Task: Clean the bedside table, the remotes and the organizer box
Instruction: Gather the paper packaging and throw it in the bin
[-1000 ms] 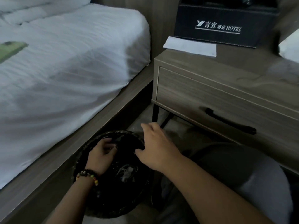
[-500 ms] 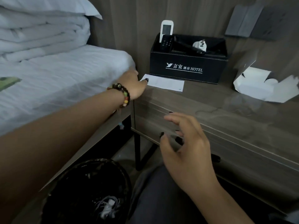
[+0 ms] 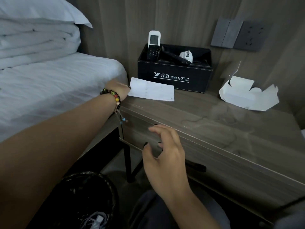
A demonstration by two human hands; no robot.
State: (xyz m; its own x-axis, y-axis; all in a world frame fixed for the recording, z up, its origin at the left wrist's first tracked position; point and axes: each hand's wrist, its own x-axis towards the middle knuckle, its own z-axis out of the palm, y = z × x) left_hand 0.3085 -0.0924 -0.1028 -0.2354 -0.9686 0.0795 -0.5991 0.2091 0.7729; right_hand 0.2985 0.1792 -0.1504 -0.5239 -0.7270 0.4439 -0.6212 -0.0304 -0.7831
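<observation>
The wooden bedside table (image 3: 206, 123) carries a black organizer box (image 3: 175, 76) marked HOTEL at the back. A white remote (image 3: 154, 38) and a black remote (image 3: 153, 53) stand in its left slot; another black remote (image 3: 177, 57) and a white plug (image 3: 186, 56) lie in its right part. A white paper slip (image 3: 153, 90) lies in front of the box. My left hand (image 3: 119, 90), with a bead bracelet, pinches the slip's left edge. My right hand (image 3: 165, 156) hovers open before the drawer front, holding nothing.
A torn white carton (image 3: 247, 95) sits on the table's right side. The bed (image 3: 49, 83) with white bedding is to the left. A black-lined bin (image 3: 87, 200) with cable scraps stands on the floor below my left arm. Wall switches and a socket (image 3: 237, 35) are above.
Both hands left the bin and rose. My left hand reached to the table's left corner and now holds the paper slip's edge; my right hand hangs open by the drawer.
</observation>
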